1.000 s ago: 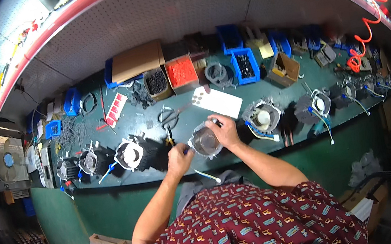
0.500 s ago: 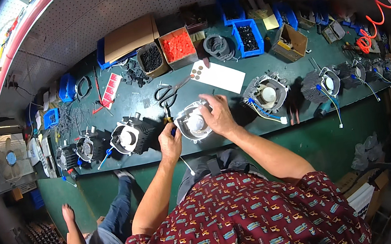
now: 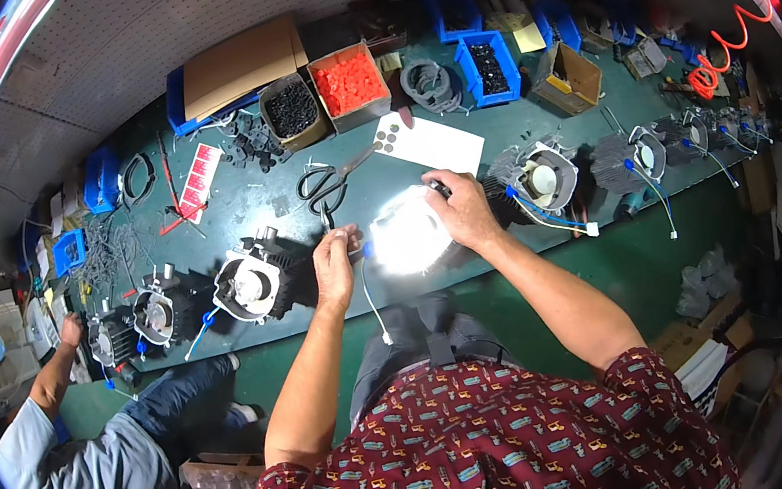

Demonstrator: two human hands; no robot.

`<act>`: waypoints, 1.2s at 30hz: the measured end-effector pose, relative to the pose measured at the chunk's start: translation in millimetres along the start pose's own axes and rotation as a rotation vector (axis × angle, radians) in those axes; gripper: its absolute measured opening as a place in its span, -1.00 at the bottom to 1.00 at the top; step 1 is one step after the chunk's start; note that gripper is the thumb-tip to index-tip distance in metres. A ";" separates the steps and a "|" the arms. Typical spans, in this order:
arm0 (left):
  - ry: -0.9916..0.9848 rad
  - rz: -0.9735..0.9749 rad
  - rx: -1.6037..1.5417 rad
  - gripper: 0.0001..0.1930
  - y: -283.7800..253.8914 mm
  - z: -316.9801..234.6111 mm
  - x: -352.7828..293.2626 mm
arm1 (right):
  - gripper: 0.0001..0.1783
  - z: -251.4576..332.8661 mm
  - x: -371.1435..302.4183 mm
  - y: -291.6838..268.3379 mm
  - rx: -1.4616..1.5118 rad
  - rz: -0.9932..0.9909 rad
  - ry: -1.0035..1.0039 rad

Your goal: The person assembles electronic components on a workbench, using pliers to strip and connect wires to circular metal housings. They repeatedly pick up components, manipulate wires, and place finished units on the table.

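In front of me on the bench, a metal housing glows so brightly white that its inside is washed out. My right hand is at its right edge, fingers closed on a small black object I cannot identify. Left of the housing, my left hand has its fingers curled together; what they hold is hidden. Just beyond those fingertips lie black-handled scissors. A cable with a white connector hangs from the housing over the bench edge.
Finned motor housings with white connectors line both sides. Behind stand a box of red parts, a box of black parts and blue bins. A white sheet lies beyond the scissors. Another person's arm reaches to the bench at left.
The housing has turned glaring white. My right hand has moved right and now grips a black object. At left, the other person has leaned in, bringing a hand to the bench.
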State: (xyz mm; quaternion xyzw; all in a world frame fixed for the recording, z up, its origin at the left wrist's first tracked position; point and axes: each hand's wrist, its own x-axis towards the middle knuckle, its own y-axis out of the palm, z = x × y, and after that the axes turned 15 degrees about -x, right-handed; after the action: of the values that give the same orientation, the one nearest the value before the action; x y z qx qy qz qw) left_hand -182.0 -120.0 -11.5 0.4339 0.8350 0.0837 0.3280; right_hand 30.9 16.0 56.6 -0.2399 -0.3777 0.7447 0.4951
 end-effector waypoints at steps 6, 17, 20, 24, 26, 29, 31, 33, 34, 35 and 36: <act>0.327 -0.080 1.063 -0.67 8.6 9.8 40.4 | -0.70 0.7 -7.6 4.6 -0.030 -0.052 0.030; 0.125 -0.464 1.187 -0.46 11.1 27.7 74.3 | -0.69 7.1 -8.6 8.1 -0.063 -0.096 0.102; 0.290 -0.462 1.211 -0.49 -23.4 69.1 52.1 | -0.64 4.9 -3.6 11.5 -0.106 -0.080 0.096; 0.300 -0.459 1.339 -0.57 -41.5 83.7 39.8 | -0.63 10.6 4.8 13.9 -0.116 -0.049 0.064; 0.303 -0.409 1.285 -0.59 -48.2 89.4 38.3 | -0.63 14.2 11.0 14.2 -0.122 0.008 0.070; 0.089 -0.368 0.995 -0.59 -39.5 80.3 30.5 | -0.64 18.6 16.6 14.7 -0.134 0.043 0.072; 0.098 -0.394 0.803 -0.59 -34.4 71.3 18.1 | -0.63 22.6 18.3 16.5 -0.135 0.066 0.058; -0.083 -0.431 0.523 -0.57 -36.0 59.1 12.0 | -0.62 23.5 21.2 17.0 -0.139 0.100 0.036; -0.142 -0.453 0.443 -0.64 -38.1 54.4 0.1 | -0.62 23.4 21.0 17.9 -0.136 0.101 0.027; -0.212 -0.421 0.272 -0.66 -39.7 45.3 -12.9 | -0.61 23.1 20.7 18.8 -0.135 0.101 0.015; -0.286 -0.379 0.101 -0.68 -40.7 36.1 -24.6 | -0.61 21.9 21.0 18.5 -0.138 0.100 0.012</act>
State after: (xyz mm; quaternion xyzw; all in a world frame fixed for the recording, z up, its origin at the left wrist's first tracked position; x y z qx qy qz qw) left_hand -176.8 -169.2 -44.9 0.2927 0.8496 -0.0836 0.4308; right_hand -3.7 24.0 55.2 -0.2965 -0.4129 0.7392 0.4418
